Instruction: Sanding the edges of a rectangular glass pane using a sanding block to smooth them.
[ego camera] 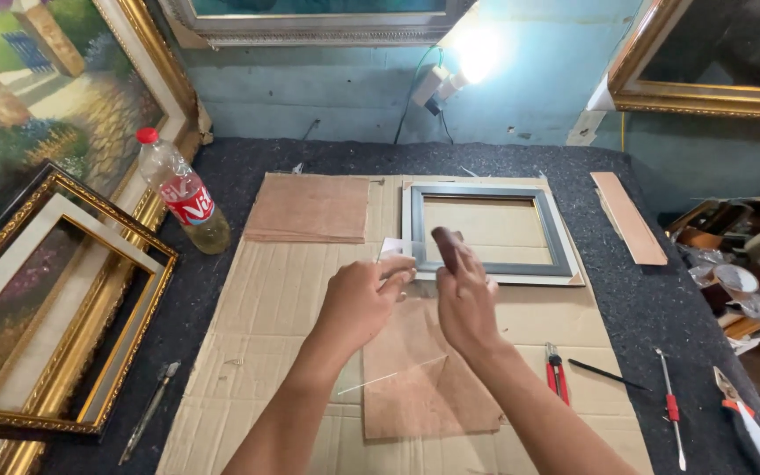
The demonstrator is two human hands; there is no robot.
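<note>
Glass pane [402, 339], 2 hands, left [364, 299], right [465, 299], 1 grey frame [488, 230], 2 screwdrivers [670, 406]

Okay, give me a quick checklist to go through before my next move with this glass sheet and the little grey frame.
1. Left hand steadying the glass sheet near its far edge: ok.
2. Right hand gripping the dark brown tool: ok.
3. Glass lying flat on the brown board over the cardboard: cannot tell, the glass is nearly invisible.
4. Grey frame lying flat just beyond the hands: ok.
5. Plastic bottle away from the glass, at the left: ok.
6. Red-handled pliers and screwdriver lying off the glass, at the right: ok.
</note>
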